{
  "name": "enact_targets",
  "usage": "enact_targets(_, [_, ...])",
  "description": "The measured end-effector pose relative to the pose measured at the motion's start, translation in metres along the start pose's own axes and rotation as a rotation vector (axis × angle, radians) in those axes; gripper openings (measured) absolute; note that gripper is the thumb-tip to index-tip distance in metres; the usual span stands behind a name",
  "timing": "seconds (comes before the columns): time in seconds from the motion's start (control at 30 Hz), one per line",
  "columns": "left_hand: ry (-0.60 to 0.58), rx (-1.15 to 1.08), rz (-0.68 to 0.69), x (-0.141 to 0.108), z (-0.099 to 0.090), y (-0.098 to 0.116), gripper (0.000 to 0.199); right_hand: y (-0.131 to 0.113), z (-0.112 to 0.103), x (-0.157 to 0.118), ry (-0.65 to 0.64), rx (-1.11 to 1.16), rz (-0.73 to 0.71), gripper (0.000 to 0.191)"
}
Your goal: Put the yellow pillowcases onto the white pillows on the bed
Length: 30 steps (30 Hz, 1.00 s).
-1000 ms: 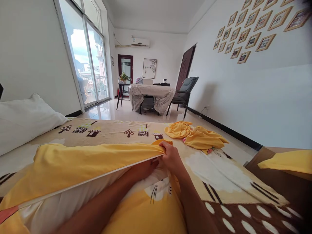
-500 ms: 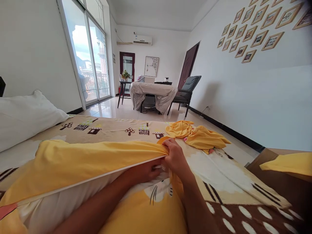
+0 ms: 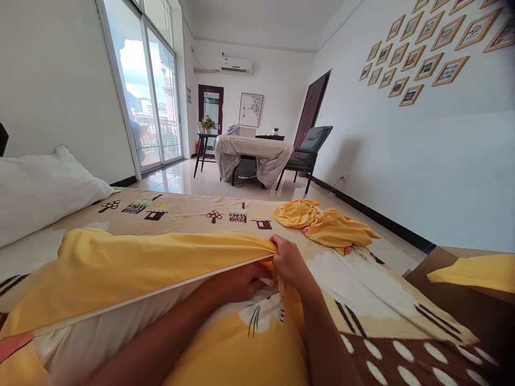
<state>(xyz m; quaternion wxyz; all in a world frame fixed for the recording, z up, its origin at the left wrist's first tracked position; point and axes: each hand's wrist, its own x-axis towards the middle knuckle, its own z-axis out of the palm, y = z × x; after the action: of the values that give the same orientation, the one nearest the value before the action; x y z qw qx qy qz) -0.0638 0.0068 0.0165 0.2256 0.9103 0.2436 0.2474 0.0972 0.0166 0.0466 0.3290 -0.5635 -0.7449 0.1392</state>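
A yellow pillowcase point(image 3: 161, 252) with white edging and a whiskered cartoon face lies before me, its mouth held apart. Its upper edge is pinched in my right hand point(image 3: 287, 260) and stretched taut to the left. My left hand point(image 3: 241, 281) reaches into the opening below that edge. The left fingers are curled closed against white fabric near the right corner; what they grip is partly hidden. White, softly creased filling, seemingly a pillow point(image 3: 108, 329), shows between the yellow layers left of my forearm.
The bed has a patterned blanket point(image 3: 193, 214). A white pillow point(image 3: 44, 187) rests at the left; crumpled yellow cloths point(image 3: 330, 225) lie at the far right edge. A cardboard box point(image 3: 450, 292) with yellow cloth over it stands right. Beyond are a covered table point(image 3: 253, 145) and a chair point(image 3: 311, 150).
My left hand has shifted slightly within the opening, its fingers more curled. The right hand keeps its hold on the pillowcase edge, slightly lower in view.
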Motion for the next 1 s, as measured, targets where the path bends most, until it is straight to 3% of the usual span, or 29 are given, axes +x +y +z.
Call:
enact_targets(0.2, [0.183, 0.220, 0.175, -0.009, 0.000, 0.015, 0.023, -0.008, -0.006, -0.005, -0.059, 0.124, -0.136, 0.017])
enact_targets(0.37, [0.084, 0.335, 0.049, -0.009, 0.003, 0.019, 0.016, -0.011, -0.006, -0.005, 0.016, 0.203, -0.195, 0.019])
enact_targets(0.53, [-0.032, 0.470, -0.009, -0.009, 0.008, 0.022, 0.018, -0.004, -0.002, -0.001, -0.058, 0.272, -0.104, 0.009])
enact_targets(0.77, [0.133, 0.520, 0.114, -0.009, 0.013, 0.018, 0.015, -0.004, -0.001, -0.001, -0.037, 0.297, -0.112, 0.013])
enact_targets(1.0, [0.178, 0.621, 0.126, -0.011, 0.017, 0.017, 0.016, -0.002, 0.004, -0.001, -0.037, 0.363, -0.130, 0.015])
